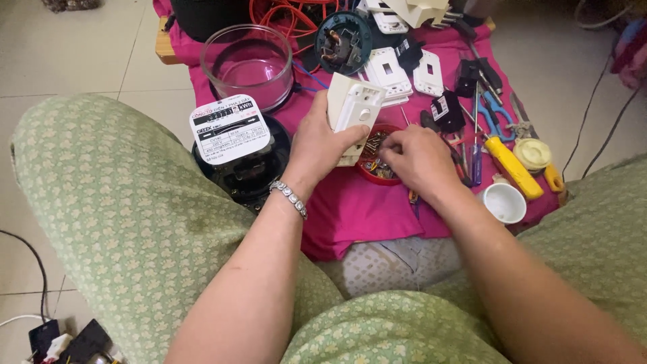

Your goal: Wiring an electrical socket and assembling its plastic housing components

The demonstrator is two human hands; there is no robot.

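A pink cloth [364, 209] over a low table on a tiled floor fills the frame's middle. Just above centre, the left hand [322, 145] grips a cream plastic switch box [352, 108], rectangular, tilted, with a white rocker on its face. The right hand [418, 160] pinches into a red dish of screws [373, 160], fingers nearly closed.

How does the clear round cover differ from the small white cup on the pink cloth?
The clear round cover is see-through glass or plastic, so the pink cloth shows through it; the small white cup is opaque. The cover is much wider than the cup. The cover sits at the far left of the cloth, away from both hands; the cup sits at the near right, beside the right hand's wrist. Both are round with the opening upward.
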